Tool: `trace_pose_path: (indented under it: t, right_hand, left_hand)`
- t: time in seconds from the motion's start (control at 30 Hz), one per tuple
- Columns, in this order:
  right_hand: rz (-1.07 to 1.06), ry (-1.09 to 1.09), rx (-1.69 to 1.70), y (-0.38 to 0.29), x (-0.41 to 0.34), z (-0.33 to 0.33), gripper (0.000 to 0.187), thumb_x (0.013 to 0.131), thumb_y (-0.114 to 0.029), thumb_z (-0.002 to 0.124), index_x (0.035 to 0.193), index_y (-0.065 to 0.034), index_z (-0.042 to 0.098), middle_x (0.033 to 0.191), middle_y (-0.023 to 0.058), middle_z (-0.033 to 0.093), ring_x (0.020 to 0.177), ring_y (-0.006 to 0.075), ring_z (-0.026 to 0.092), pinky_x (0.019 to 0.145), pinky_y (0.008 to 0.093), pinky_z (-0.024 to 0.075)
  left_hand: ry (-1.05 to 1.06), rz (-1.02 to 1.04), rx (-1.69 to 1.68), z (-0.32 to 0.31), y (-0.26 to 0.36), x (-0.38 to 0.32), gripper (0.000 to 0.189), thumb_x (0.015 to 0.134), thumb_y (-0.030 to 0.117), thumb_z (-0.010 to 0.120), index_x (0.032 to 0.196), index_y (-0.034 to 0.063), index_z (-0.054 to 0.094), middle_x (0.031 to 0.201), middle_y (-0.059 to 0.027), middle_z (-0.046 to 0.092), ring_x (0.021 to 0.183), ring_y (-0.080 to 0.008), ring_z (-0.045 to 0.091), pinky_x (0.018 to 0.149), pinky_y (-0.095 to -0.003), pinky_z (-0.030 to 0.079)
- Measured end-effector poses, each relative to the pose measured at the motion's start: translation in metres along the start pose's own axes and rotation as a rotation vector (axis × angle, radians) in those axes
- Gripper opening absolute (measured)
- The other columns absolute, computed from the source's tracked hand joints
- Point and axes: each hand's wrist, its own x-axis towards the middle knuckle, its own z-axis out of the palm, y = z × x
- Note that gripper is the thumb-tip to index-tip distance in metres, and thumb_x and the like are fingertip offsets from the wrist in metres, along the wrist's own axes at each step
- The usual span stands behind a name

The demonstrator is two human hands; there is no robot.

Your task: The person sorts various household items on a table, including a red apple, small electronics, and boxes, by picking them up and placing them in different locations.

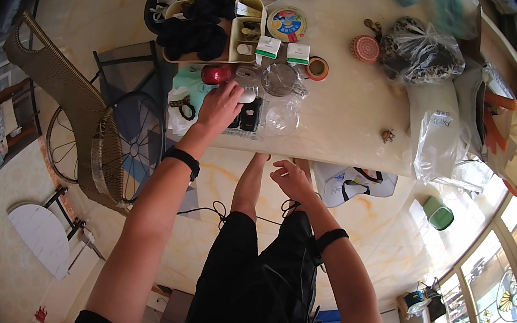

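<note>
My left hand [219, 106] reaches over the table, its fingers around a small white rounded object [247, 97], partly hidden by them. Beside the fingertips lies a shiny red rounded object [217, 74]. Below the white object, black items [250, 115] sit in a clear plastic tray [258, 134]. A mint-green and white plastic bag [185, 83] lies left of the hand, with a dark patterned hair tie [186, 109] on it. My right hand [291, 180] hangs before the table's front edge, holding nothing, with its fingers loosely bent.
A beige divided organizer [252, 4] holds black cloth [192, 35]. Nearby are a clear glass mug [280, 80], two small white-and-green boxes [298, 53], a tape roll [317, 68] and a round tin [286, 23]. Plastic bags [435, 137] crowd the right; a wicker chair [88, 137] stands left.
</note>
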Motion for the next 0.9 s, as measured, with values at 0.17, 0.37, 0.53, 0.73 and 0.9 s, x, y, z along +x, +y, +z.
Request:
trace_pose_path:
  t: [0.17, 0.37, 0.53, 0.73, 0.9]
  right_hand:
    - [0.007, 0.014, 0.025, 0.017, 0.001, -0.007, 0.038, 0.085, -0.025, 0.069, 0.117, -0.0052, 0.063, 0.091, 0.0077, 0.072, 0.086, 0.0203, 0.069, 0.076, 0.0331, 0.053]
    - [0.019, 0.053, 0.046, 0.025, -0.003, -0.009, 0.039, 0.085, -0.025, 0.069, 0.116, -0.0028, 0.062, 0.091, 0.0101, 0.072, 0.085, 0.0229, 0.069, 0.075, 0.0341, 0.0535]
    - [-0.001, 0.032, 0.036, 0.021, 0.001, -0.006, 0.038, 0.085, -0.028, 0.067, 0.115, -0.0052, 0.061, 0.093, 0.0122, 0.072, 0.089, 0.0323, 0.068, 0.077, 0.0395, 0.0533]
    - [-0.025, 0.555, 0.121, 0.033, 0.018, -0.071, 0.022, 0.082, -0.021, 0.067, 0.091, -0.001, 0.067, 0.081, 0.0149, 0.07, 0.076, 0.0269, 0.07, 0.071, 0.0358, 0.0541]
    - [-0.118, 1.036, -0.07, 0.055, 0.024, -0.147, 0.03, 0.076, -0.009, 0.07, 0.101, -0.0023, 0.054, 0.093, 0.0134, 0.057, 0.081, 0.0297, 0.058, 0.074, 0.0398, 0.0491]
  left_hand:
    - [-0.033, 0.026, 0.042, -0.002, 0.012, 0.0, 0.04, 0.075, 0.019, 0.077, 0.106, 0.0069, 0.054, 0.108, -0.0065, 0.052, 0.101, -0.0254, 0.056, 0.082, -0.0381, 0.051]
    - [0.008, 0.05, 0.015, 0.016, 0.013, -0.004, 0.045, 0.074, 0.017, 0.078, 0.11, 0.0044, 0.054, 0.116, -0.0079, 0.055, 0.111, -0.0266, 0.055, 0.09, -0.038, 0.049]
    - [0.009, 0.041, 0.042, 0.007, 0.007, -0.009, 0.042, 0.072, 0.008, 0.075, 0.107, 0.0041, 0.053, 0.114, -0.0092, 0.053, 0.105, -0.0296, 0.054, 0.087, -0.0413, 0.046]
    - [-0.067, -0.049, 0.117, 0.012, 0.015, -0.011, 0.043, 0.072, 0.012, 0.075, 0.107, 0.005, 0.053, 0.121, -0.0088, 0.049, 0.114, -0.0287, 0.049, 0.092, -0.0411, 0.044]
    - [-0.092, -0.139, 0.015, 0.004, 0.024, -0.016, 0.052, 0.07, 0.014, 0.077, 0.114, 0.0046, 0.051, 0.128, -0.011, 0.047, 0.121, -0.0317, 0.046, 0.1, -0.0447, 0.04]
